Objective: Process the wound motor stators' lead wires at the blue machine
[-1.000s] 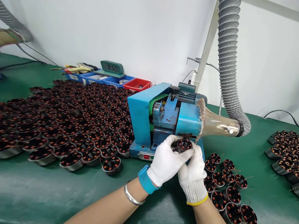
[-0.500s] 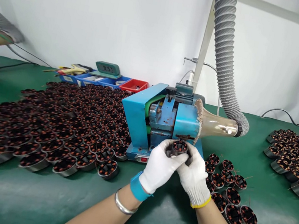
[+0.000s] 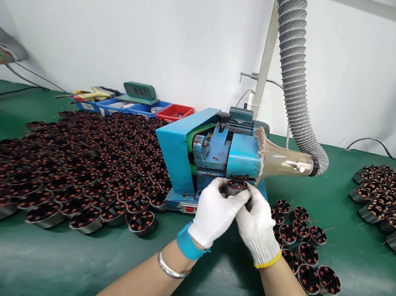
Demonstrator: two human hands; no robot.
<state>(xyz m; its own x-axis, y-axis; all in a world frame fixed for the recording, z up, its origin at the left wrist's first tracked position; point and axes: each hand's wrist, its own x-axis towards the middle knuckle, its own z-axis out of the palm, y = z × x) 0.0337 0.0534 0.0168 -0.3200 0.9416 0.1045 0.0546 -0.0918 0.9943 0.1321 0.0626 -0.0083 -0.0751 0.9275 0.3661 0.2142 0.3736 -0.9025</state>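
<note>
With my left hand (image 3: 214,211) and right hand (image 3: 258,225), I grip one wound stator (image 3: 236,187) before one blue machine (image 3: 245,157) fitted with one grey hose (image 3: 294,58).

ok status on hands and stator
Left hand and right hand gripping one copper-wound stator. Windings up, close by blue bench machine, contact unclear. No obstruction visible.

This is a factory workshop. A blue machine (image 3: 244,155) with a grey ribbed hose (image 3: 294,58) stands on the green counter (image 3: 62,267), beside masses of identical copper-wound parts (image 3: 98,161).
</note>
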